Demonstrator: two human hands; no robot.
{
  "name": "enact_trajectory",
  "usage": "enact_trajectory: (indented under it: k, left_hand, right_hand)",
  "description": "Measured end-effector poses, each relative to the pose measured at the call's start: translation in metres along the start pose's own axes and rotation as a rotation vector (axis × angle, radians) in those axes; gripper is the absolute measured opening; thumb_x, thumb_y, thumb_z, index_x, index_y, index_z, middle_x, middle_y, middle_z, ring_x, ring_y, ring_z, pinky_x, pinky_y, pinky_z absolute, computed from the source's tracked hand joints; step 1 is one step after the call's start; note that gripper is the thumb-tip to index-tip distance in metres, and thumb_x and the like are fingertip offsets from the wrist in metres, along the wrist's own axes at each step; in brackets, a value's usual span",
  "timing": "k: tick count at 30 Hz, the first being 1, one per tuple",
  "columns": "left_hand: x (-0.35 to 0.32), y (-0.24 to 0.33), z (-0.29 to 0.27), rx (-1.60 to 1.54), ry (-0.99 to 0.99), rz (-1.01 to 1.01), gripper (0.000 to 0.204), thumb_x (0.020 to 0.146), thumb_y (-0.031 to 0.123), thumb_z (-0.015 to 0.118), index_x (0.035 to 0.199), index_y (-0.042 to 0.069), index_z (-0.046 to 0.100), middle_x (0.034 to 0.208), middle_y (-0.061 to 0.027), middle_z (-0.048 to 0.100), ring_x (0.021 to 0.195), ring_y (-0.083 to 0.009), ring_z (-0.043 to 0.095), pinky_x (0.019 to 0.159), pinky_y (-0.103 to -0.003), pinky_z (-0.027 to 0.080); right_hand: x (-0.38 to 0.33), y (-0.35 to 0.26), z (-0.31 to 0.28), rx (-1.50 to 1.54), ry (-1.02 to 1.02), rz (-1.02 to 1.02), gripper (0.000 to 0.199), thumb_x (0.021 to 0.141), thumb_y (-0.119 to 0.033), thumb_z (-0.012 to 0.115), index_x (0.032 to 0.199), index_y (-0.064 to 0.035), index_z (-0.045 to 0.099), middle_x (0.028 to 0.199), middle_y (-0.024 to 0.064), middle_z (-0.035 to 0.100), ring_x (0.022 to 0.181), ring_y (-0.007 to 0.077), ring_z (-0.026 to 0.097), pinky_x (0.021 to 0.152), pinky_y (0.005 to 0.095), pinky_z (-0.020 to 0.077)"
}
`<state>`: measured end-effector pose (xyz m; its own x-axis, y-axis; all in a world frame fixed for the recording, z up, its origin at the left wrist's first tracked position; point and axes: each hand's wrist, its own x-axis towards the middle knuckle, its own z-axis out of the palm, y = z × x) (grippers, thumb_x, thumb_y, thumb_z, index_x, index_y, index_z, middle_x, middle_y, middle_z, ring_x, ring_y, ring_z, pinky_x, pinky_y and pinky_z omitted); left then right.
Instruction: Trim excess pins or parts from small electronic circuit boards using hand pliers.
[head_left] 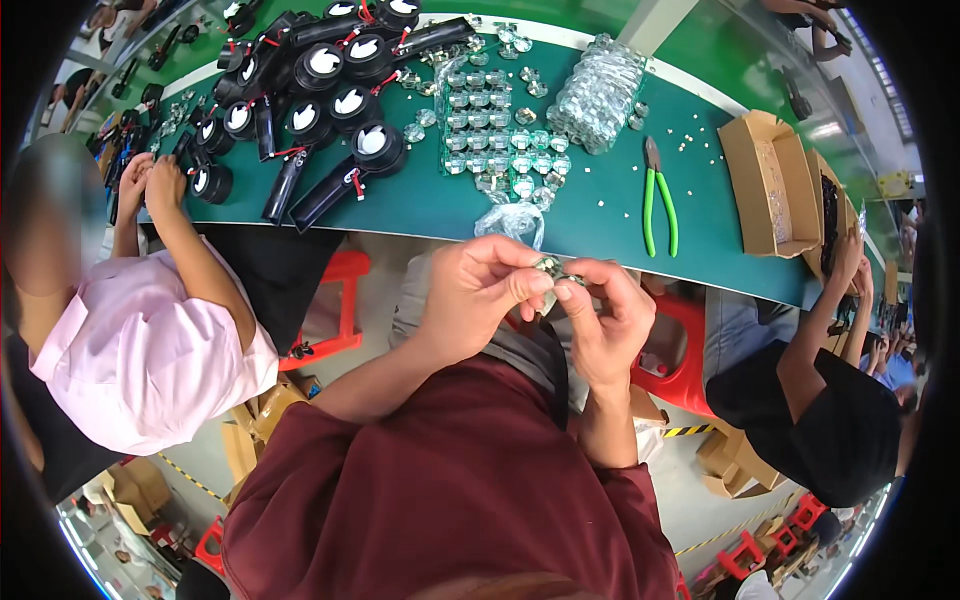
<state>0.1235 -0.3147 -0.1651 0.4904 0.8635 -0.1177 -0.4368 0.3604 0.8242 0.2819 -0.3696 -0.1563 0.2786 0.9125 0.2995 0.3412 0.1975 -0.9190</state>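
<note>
In front of my chest, just off the table's near edge, both hands meet over a small green circuit board. My left hand is closed on it from the left, thumb against fingers. From the other side my right hand pinches its right part, which the fingertips partly cover. Whether this is one board or two pieces, I cannot tell. Beyond my hands lies a crumpled clear plastic bag, and behind it rows of similar small boards. Green-handled cutting pliers rest to the right, jaws away from me.
Black handled units with round heads crowd the green table at the left. A wrapped stack of boards stands at the back. Small pale bits lie scattered near an open cardboard box. Co-workers sit on both sides.
</note>
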Motion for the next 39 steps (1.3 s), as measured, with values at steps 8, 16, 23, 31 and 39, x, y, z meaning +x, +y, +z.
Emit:
enact_trajectory:
  k: [8,16,23,31,39]
  left_hand:
    - [0.012,0.010,-0.006,0.026,0.031,0.198,0.014,0.090,0.000,0.072,0.102,-0.006,0.065,0.082,-0.0118,0.069,0.066,-0.0136,0.066,0.057,-0.025,0.054]
    - [0.009,0.011,-0.003,0.210,-0.063,0.131,0.011,0.092,-0.001,0.069,0.099,-0.007,0.064,0.089,-0.0139,0.068,0.073,-0.0186,0.069,0.060,-0.028,0.058]
    - [0.014,0.005,-0.003,0.210,-0.002,0.173,0.016,0.097,0.005,0.064,0.109,-0.005,0.060,0.094,-0.0147,0.069,0.080,-0.0221,0.072,0.066,-0.032,0.060]
    - [0.013,0.009,-0.013,0.126,0.048,0.083,0.023,0.099,0.009,0.062,0.115,-0.006,0.059,0.090,-0.0152,0.068,0.076,-0.0191,0.069,0.065,-0.030,0.059]
    - [0.011,0.005,-0.006,0.235,-0.014,0.145,0.026,0.096,0.003,0.065,0.122,-0.003,0.064,0.095,-0.0084,0.067,0.079,-0.0130,0.066,0.071,-0.025,0.056]
  right_hand:
    - [0.011,0.002,-0.013,0.259,0.080,0.201,0.024,0.085,-0.009,0.079,0.106,0.0019,0.073,0.083,0.0038,0.069,0.069,0.0068,0.057,0.062,0.0214,0.0452]
    - [0.024,-0.005,-0.017,0.022,-0.064,0.056,0.022,0.087,-0.009,0.076,0.105,0.0016,0.072,0.087,0.0114,0.072,0.073,0.0146,0.066,0.066,0.0271,0.0518]
    - [0.065,0.045,-0.023,-0.552,-0.030,-0.090,0.022,0.086,-0.010,0.074,0.106,-0.0019,0.069,0.085,0.0180,0.069,0.073,0.0359,0.068,0.066,0.0414,0.0534]
    - [0.063,0.018,-0.017,-0.279,0.093,-0.022,0.016,0.089,-0.004,0.070,0.104,-0.0002,0.072,0.094,0.0112,0.070,0.074,0.0196,0.067,0.064,0.0304,0.0521]
    - [0.027,0.007,-0.001,0.298,-0.185,0.144,0.020,0.089,-0.001,0.071,0.108,0.0050,0.069,0.093,0.0104,0.071,0.085,0.0182,0.074,0.074,0.0267,0.0562]
